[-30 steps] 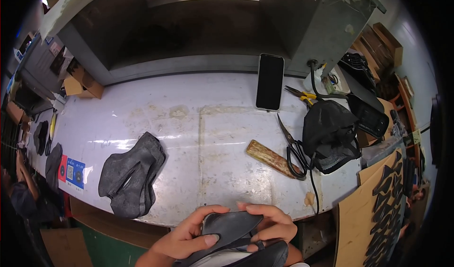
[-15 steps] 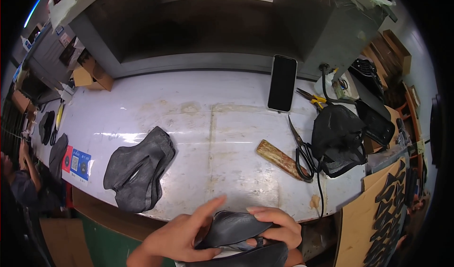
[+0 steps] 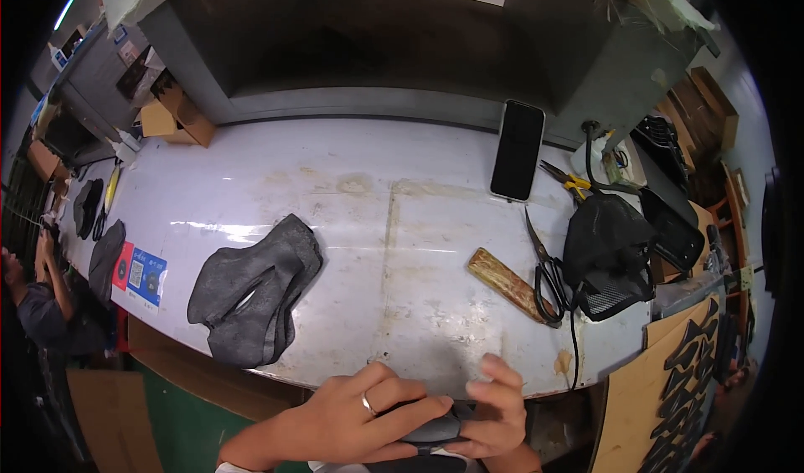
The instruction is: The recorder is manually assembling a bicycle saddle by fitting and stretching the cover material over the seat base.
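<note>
At the table's front edge I hold a dark grey leather-like piece [image 3: 440, 428], perhaps part of a shoe upper. My left hand [image 3: 356, 416] lies across it from the left, fingers bent and pressed on its top, with a ring on one finger. My right hand [image 3: 496, 414] grips the piece's right end with its lower fingers, while the upper fingertips stand raised and slightly blurred. Much of the piece is hidden under both hands. Beyond my left hand lies a small stack of dark grey shoe uppers [image 3: 243, 326] with a slit opening.
On the right are a wooden-looking bar [image 3: 511, 285], black scissors [image 3: 548, 276], yellow-handled pliers [image 3: 569, 179], a phone [image 3: 517, 151] and a black mesh bag [image 3: 607, 247]. A cardboard sheet with dark pieces [image 3: 636, 389] stands lower right. Another person [image 3: 50, 305] sits at far left.
My left hand has moved right and over the piece, covering most of it. The right hand's upper fingers have lifted off its top edge. The view has shifted slightly.
</note>
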The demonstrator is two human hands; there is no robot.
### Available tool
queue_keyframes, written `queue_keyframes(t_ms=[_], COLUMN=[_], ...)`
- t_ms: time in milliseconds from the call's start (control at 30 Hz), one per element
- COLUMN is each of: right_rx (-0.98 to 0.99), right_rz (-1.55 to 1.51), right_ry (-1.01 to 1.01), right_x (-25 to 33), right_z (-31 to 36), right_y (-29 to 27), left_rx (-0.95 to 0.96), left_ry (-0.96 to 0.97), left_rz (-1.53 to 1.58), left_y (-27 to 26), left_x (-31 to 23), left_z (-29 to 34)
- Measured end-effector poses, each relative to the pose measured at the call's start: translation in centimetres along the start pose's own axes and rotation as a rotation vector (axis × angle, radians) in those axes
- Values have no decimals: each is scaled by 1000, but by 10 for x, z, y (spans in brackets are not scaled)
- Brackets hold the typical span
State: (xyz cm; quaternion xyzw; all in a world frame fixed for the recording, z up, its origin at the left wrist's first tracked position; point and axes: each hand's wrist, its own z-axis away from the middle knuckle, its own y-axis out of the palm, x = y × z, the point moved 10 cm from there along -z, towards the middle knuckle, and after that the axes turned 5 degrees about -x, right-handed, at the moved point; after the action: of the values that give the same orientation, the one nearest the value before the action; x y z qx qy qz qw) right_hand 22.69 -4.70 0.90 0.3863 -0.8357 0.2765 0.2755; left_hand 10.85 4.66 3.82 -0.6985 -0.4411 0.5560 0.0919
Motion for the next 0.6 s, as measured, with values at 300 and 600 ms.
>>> queue_keyframes(t_ms=[300,600], right_rx=[-85,-66], right_rz=[43,-295], right_ry=[-164,165], right_x=[24,-22], right_z=[-2,-3], right_y=[-3,12], left_rx=[-124,-80], left_ry=[173,6], left_rz=[-183,-157], left_y=[-2,2], left_x=[-11,-12], left_z=[3,-4])
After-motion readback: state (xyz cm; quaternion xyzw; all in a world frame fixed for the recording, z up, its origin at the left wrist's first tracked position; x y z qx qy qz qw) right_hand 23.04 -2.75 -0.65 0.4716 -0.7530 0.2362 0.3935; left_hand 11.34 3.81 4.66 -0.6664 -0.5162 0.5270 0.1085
